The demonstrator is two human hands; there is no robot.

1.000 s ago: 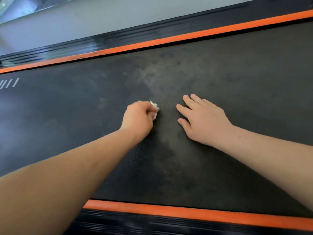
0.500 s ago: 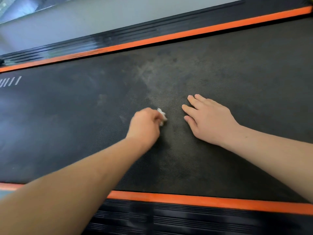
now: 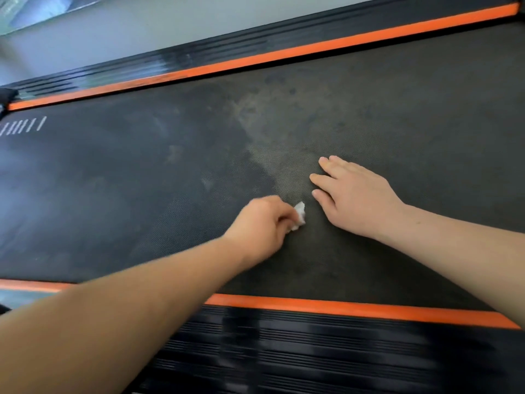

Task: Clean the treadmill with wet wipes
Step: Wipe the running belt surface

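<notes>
The treadmill's dark textured belt [image 3: 397, 109] fills most of the view, with a paler dusty patch in its middle. My left hand [image 3: 260, 224] is closed on a small crumpled white wet wipe [image 3: 299, 215] and presses it onto the belt. My right hand [image 3: 352, 194] lies flat on the belt just to the right of the wipe, fingers spread and holding nothing.
Orange strips border the belt, the far orange strip [image 3: 284, 56] above and the near orange strip [image 3: 355, 308] below. Black ribbed side rails [image 3: 284, 359] lie outside them. White tick marks [image 3: 22, 126] sit on the belt at far left. Grey floor [image 3: 142, 29] lies beyond.
My left hand has slid the wipe toward me and to the right across the belt. The right hand stays flat on the belt. The view has shifted, showing more of the near rail.
</notes>
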